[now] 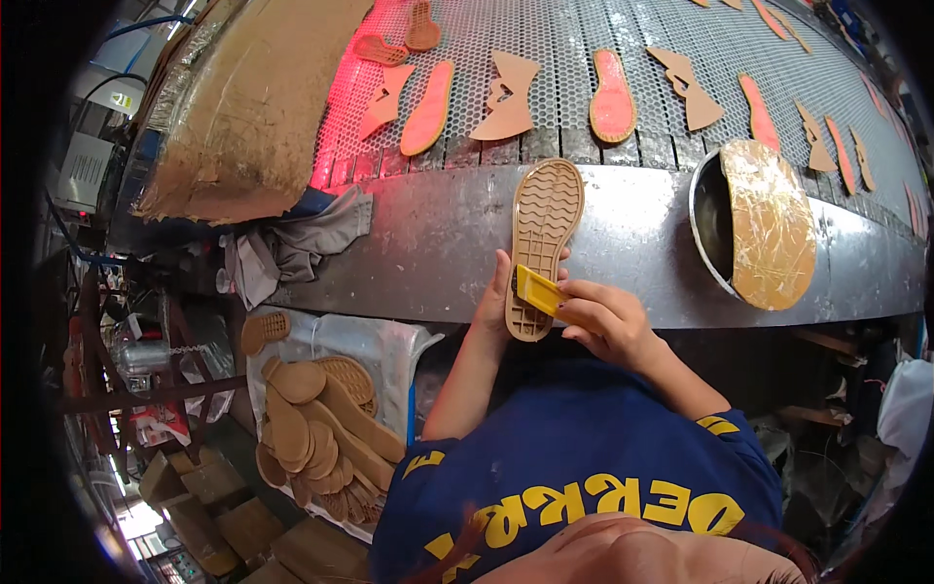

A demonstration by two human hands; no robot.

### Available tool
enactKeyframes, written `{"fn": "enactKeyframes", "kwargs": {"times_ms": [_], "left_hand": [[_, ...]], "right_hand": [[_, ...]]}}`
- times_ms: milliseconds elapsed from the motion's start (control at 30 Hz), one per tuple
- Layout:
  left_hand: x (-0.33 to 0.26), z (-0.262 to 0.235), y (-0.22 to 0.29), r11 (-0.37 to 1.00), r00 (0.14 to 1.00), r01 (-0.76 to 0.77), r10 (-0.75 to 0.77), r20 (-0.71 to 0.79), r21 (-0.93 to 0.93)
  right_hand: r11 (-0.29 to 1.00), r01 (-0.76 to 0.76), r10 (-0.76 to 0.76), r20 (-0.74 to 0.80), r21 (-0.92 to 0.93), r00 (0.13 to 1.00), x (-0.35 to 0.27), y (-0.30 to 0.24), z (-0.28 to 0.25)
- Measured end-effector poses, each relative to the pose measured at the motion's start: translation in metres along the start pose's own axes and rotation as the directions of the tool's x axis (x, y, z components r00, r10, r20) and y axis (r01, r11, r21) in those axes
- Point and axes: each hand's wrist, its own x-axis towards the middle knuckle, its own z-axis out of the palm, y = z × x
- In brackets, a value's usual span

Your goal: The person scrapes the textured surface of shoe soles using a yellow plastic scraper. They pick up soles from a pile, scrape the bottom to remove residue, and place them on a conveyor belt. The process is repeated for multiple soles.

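Note:
A tan shoe sole (547, 206) with a wavy and gridded tread stands toe-up in front of me, over the near edge of the metal ledge. My left hand (493, 304) grips it low on its left side, the thumb along the edge and the other fingers mostly hidden behind. Between the fingers of my right hand (615, 326) is a flat yellow plastic tool (540, 293). That tool lies across the heel part of the sole and seems to touch it; its exact kind cannot be made out.
Beyond the metal ledge (428, 253), a mesh conveyor (559, 29) carries pink-coated insoles (613, 97) and tan cut pieces (508, 95). A round metal pan (712, 229), half covered by a tan board (773, 224), stands right. Several soles (292, 423) are piled lower left, near a grey cloth (306, 243).

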Motion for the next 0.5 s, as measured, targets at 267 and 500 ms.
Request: {"fn": "enactKeyframes", "kwargs": {"times_ms": [267,500], "left_hand": [[0.005,0.001,-0.007,0.999,0.999,-0.046,0.046,-0.004,0.015],[0.010,-0.003,-0.012,0.998,0.999,-0.049,0.049,0.013,-0.033]], "right_hand": [[0.997,-0.005,0.003,0.020,0.082,1.000,-0.008,-0.004,-0.007],[0.990,-0.016,0.002,0.105,0.138,0.995,-0.007,-0.003,-0.020]]}}
